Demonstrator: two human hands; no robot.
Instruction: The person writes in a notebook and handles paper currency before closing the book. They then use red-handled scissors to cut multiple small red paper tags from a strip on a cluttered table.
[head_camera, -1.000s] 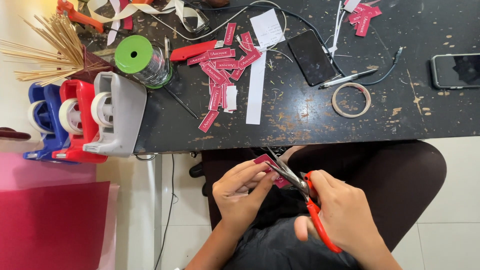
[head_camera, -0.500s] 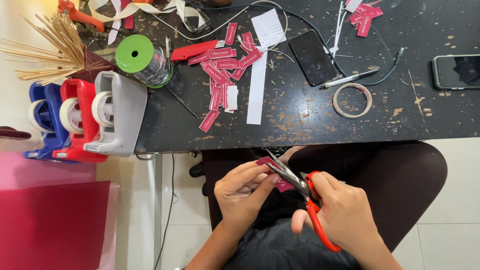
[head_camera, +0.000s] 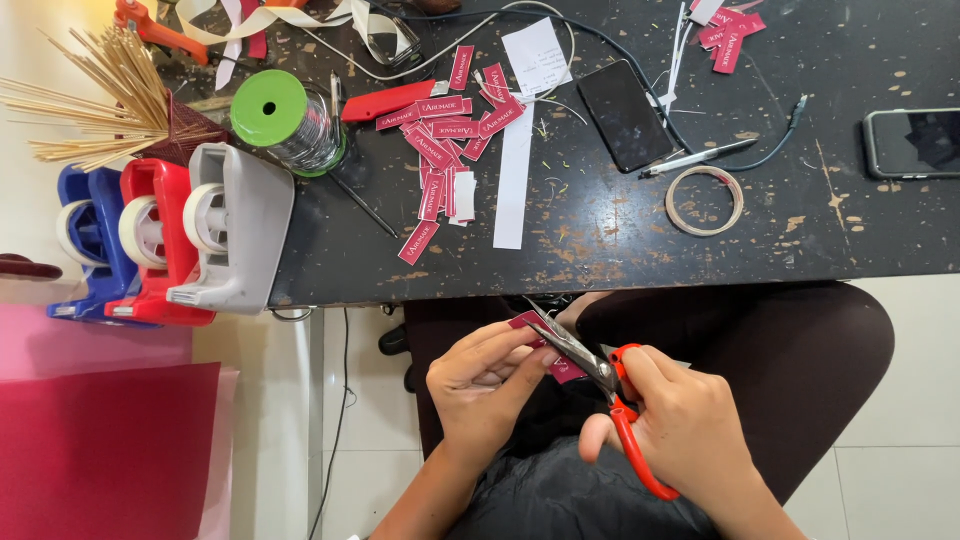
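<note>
My left hand (head_camera: 485, 378) pinches a small red paper label strip (head_camera: 545, 345) over my lap, below the table's front edge. My right hand (head_camera: 680, 428) grips red-handled scissors (head_camera: 600, 385); their metal blades lie across the strip, almost closed on it. Part of the strip is hidden under the blades and my fingers. A pile of several cut red labels (head_camera: 445, 150) lies on the dark table (head_camera: 600, 250) above my hands, next to a long white paper strip (head_camera: 513, 175).
Three tape dispensers, blue, red and grey (head_camera: 165, 235), stand at the table's left edge by a green-topped spool (head_camera: 285, 122) and wooden skewers (head_camera: 95, 100). A tape ring (head_camera: 704, 200), a pen (head_camera: 697, 157), two phones (head_camera: 622, 113) (head_camera: 912, 142) and a red utility knife (head_camera: 388, 100) lie on the table. Red sheets (head_camera: 105, 440) lie at lower left.
The scissor blades have closed further on the red strip, and my right hand has shifted slightly. My left hand stays in place.
</note>
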